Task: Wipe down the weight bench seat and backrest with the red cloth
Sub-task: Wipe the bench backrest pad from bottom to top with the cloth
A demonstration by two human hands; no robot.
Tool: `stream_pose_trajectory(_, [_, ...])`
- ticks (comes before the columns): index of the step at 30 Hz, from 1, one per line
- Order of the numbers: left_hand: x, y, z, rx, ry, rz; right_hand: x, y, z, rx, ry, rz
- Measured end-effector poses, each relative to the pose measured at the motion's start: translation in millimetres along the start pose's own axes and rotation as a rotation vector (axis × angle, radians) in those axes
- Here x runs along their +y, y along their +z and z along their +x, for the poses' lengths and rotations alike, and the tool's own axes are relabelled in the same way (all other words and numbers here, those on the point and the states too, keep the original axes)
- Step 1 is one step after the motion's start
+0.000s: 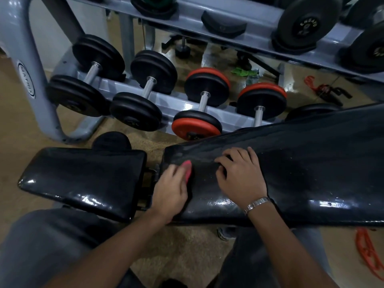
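On the backrest (311,163) rest two hands (170,190) (241,179), one red cloth (187,170).

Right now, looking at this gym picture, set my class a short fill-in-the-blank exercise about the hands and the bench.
1. The left hand holds a ___ cloth.
2. The right hand rests empty on the bench's ___, not on the seat.
3. A metal wristband circles the ___ wrist.
Missing words: red; backrest; right.
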State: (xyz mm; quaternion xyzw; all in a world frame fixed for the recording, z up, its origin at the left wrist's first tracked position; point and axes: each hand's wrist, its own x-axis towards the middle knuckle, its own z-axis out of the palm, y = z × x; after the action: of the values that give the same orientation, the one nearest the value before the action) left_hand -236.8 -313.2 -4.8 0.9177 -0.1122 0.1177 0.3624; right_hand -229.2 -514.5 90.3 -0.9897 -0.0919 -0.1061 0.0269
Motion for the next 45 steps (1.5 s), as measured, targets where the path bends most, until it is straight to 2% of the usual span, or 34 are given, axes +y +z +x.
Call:
stream_pose_trajectory(2, [9.2, 6.8, 20.1, 0.071, -0.313, -0.004, 0.0, -0.6, -0.4, 0.001, 0.007, 0.004])
stream_pose_trajectory(3, [18.5, 9.7, 26.3, 0.073, -0.388, 0.004, 0.0, -0.6, -0.7, 0.002, 0.009, 0.003])
stream_pose_trajectory(5, [36.2, 13.5, 23.7, 0.069, -0.369, 0.030, 0.2, -0.5, -1.4, 0.005, 0.005, -0.003])
stream_pose_trajectory(9, [61.4, 4.9, -25.5, 0.038, -0.172, -0.013, 0.7, 0.1, -2.4, 0.028, -0.004, -0.006])
stream_pose_trajectory(11, [58.4, 3.1, -28.9, 0.033, -0.166, -0.011, 0.9, 0.1, -1.7, 0.040, -0.007, -0.008])
stream_pose_trajectory(13, [49.4, 5.7, -15.7, 0.069, -0.242, -0.004, 0.0, 0.5, -0.7, 0.047, -0.013, -0.005])
stream_pose_trajectory(17, [57.2, 11.9, 16.6, 0.114, -0.510, -0.069, -0.5, 0.5, -0.1, 0.041, -0.009, -0.004])
stream_pose_trajectory(19, [75.4, 13.9, 7.8, 0.125, -0.461, -0.039, 0.1, 0.5, -1.7, 0.033, -0.003, -0.008])
stream_pose_trajectory(22, [75.8, 7.9, -19.2, 0.056, -0.188, 0.002, 0.1, -0.3, -2.6, 0.025, 0.002, 0.008])
stream_pose_trajectory(24, [52.5, 4.1, -16.8, 0.004, -0.089, 0.028, 0.1, 0.3, -3.0, 0.024, -0.004, 0.023])
stream_pose_trajectory(26, [34.8, 6.3, 8.1, 0.010, -0.188, 0.017, -0.1, -0.3, -2.0, 0.016, 0.001, 0.044])
stream_pose_trajectory(29, [35.0, 16.6, 54.2, 0.068, -0.477, 0.001, -0.2, -3.9, 0.4, -0.005, 0.033, 0.154])
stream_pose_trajectory(30, [39.9, 20.9, 60.6, 0.088, -0.503, 0.007, 1.2, -6.0, 0.3, -0.002, 0.047, 0.217])
stream_pose_trajectory(31, [45.4, 23.9, 61.7, 0.096, -0.471, 0.006, 3.5, -9.1, 0.6, -0.003, 0.058, 0.282])
stream_pose_trajectory(33, [52.9, 24.8, 51.2, 0.081, -0.260, -0.046, 9.8, -19.6, 2.4, -0.010, 0.059, 0.351])
stream_pose_trajectory(35, [45.1, 20.6, 43.8, 0.060, -0.086, -0.098, 17.8, -28.2, 2.5, 0.015, 0.049, 0.299])
stream_pose_trajectory(37, [28.6, 21.8, 61.1, 0.079, -0.111, -0.071, 27.3, -33.6, -0.2, 0.051, 0.079, 0.194])
stream_pose_trajectory(40, [19.4, 32.7, 105.0, 0.072, -0.286, -0.019, 36.4, -30.9, -5.4, 0.081, 0.094, 0.102])
stream_pose_trajectory(42, [27.8, 39.4, 121.3, 0.039, -0.245, -0.033, 36.8, -27.7, -6.8, 0.083, 0.082, 0.044])
stream_pose_trajectory(45, [31.2, 33.4, 115.1, 0.012, -0.075, -0.092, 33.0, -27.5, -6.2, 0.080, 0.075, 0.013])
